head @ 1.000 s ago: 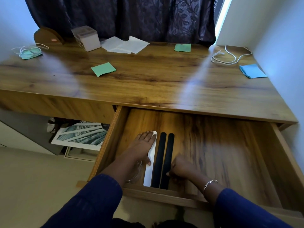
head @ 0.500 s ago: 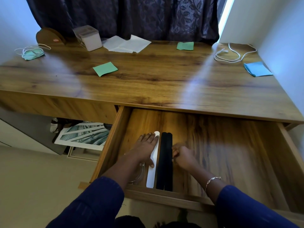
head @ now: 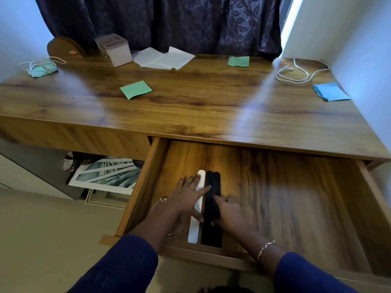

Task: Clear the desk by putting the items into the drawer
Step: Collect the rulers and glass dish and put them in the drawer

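Your drawer point(head: 139, 193) stands open, and a white strip point(head: 193, 231) and two black strips point(head: 211, 235) lie side by side in its left part. Your left hand point(head: 186, 195) lies flat, fingers spread, pressing the white strip. Your right hand point(head: 230, 214) touches the black strips from the right; blur hides whether it pinches or only nudges them. Most of the job remains, I judge. On the desk point(head: 190, 111) sit a near green note point(head: 135, 89), a far green note point(head: 238, 61), a blue pad point(head: 330, 92), a white cable point(head: 300, 72), white papers point(head: 165, 59), a face mask point(head: 41, 68), a pinkish box point(head: 115, 49) and a wooden stand point(head: 63, 47).
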